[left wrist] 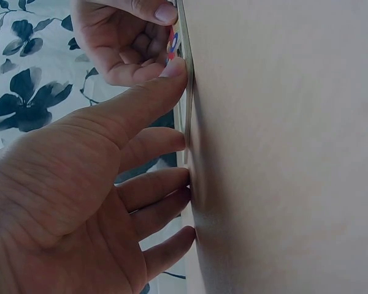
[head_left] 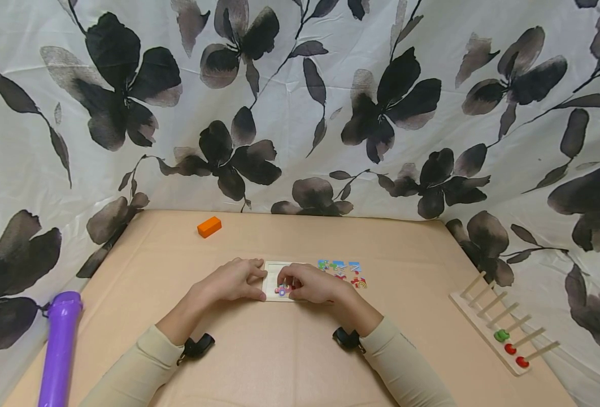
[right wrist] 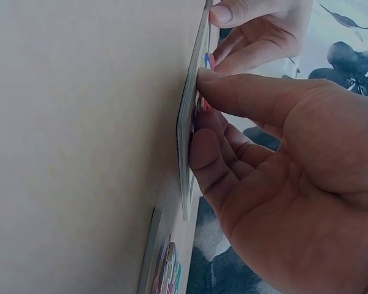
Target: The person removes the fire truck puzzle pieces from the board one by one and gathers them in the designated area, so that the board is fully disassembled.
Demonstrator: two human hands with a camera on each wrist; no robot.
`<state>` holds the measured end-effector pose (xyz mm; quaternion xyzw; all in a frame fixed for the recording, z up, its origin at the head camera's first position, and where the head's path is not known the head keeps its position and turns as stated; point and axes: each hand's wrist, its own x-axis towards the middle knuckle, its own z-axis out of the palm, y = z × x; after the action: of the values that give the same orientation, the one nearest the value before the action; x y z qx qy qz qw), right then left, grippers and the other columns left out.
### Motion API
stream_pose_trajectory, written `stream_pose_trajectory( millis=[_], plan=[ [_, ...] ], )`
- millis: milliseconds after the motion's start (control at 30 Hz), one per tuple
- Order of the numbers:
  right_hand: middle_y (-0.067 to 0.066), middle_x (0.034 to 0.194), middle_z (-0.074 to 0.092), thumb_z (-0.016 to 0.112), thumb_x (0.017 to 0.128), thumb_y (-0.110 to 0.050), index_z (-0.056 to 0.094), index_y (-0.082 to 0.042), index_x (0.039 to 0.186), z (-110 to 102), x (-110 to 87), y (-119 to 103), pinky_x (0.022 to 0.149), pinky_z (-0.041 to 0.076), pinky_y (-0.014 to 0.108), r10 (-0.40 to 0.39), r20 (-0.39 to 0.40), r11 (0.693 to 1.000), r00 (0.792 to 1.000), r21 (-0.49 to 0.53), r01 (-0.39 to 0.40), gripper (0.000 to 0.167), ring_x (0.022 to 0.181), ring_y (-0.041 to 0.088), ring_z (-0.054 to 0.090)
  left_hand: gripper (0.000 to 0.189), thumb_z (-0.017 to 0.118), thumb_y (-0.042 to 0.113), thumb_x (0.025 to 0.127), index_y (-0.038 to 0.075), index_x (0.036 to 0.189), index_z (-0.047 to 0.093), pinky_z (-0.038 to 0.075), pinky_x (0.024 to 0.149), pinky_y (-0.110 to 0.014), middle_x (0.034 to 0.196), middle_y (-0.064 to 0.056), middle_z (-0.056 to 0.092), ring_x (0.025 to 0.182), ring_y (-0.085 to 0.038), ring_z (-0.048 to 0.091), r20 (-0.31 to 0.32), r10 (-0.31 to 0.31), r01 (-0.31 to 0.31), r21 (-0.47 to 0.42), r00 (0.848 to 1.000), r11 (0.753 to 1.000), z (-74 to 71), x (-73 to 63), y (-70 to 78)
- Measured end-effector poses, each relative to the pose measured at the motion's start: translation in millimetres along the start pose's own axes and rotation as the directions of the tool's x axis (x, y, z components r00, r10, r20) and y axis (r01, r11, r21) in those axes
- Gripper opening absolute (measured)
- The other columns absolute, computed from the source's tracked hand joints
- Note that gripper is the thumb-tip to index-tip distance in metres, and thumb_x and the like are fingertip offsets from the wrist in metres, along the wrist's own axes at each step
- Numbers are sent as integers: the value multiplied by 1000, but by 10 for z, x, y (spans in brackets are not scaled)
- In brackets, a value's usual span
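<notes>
A pale shallow puzzle tray [head_left: 274, 266] lies in the middle of the table, with colourful jigsaw pieces [head_left: 282, 290] in its lower part. My left hand [head_left: 234, 280] rests at the tray's left edge; in the left wrist view its thumb and fairly straight fingers touch the rim. Over the tray, my right hand [head_left: 312, 282] has its fingers curled and its thumb down at a puzzle piece [right wrist: 204, 104], pinching it close to the tray surface. The right hand hides much of the tray's right half.
Loose jigsaw pieces [head_left: 338, 264] lie just right of the tray. An orange block [head_left: 209, 226] is at the far left. A purple tube [head_left: 61, 350] stands along the left edge. At the right, a wooden peg rack [head_left: 485, 328] carries green and red beads. Floral cloth [head_left: 300, 113] hangs behind.
</notes>
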<state>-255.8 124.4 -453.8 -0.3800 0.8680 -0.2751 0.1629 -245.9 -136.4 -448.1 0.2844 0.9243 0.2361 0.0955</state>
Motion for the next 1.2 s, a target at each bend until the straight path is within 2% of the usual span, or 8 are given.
stream_pose_trajectory(
  millis=[567, 700, 933, 1200],
  plan=[
    [5, 94, 62, 76, 94, -5, 63, -19, 113, 7, -8, 19, 72, 46, 24, -23, -23, 998, 999, 54, 25, 27, 77, 10, 54, 62, 87, 42, 83, 9, 134, 71, 39, 115, -62, 158, -18, 50, 142, -49, 48, 2, -9, 9, 2, 1000, 1000, 2, -7, 18],
    [3, 88, 59, 76, 94, -6, 62, -19, 111, 8, -7, 20, 71, 44, 24, -36, -27, 998, 999, 57, 38, 26, 74, 9, 52, 63, 88, 41, 83, 10, 134, 72, 40, 115, -62, 158, -18, 51, 142, -50, 48, 3, -15, 15, 2, 1000, 1000, -1, -15, 23],
    [-2, 84, 60, 65, 102, -7, 64, -15, 113, -26, -20, -9, 70, 43, 23, -43, -15, 996, 999, 78, 44, 14, 75, 8, 53, 63, 88, 42, 83, 10, 135, 71, 39, 114, -63, 158, -18, 50, 142, -50, 47, 6, -17, 17, -3, 1000, 1000, 6, -10, 12],
    [-4, 87, 60, 60, 105, -9, 64, -19, 114, -38, -30, 0, 69, 43, 23, -28, -9, 995, 1000, 98, 29, 14, 76, 9, 52, 63, 87, 43, 84, 11, 135, 71, 39, 115, -63, 159, -16, 50, 143, -49, 47, 6, -23, 23, 12, 1000, 1000, 8, -2, 8]
  ],
)
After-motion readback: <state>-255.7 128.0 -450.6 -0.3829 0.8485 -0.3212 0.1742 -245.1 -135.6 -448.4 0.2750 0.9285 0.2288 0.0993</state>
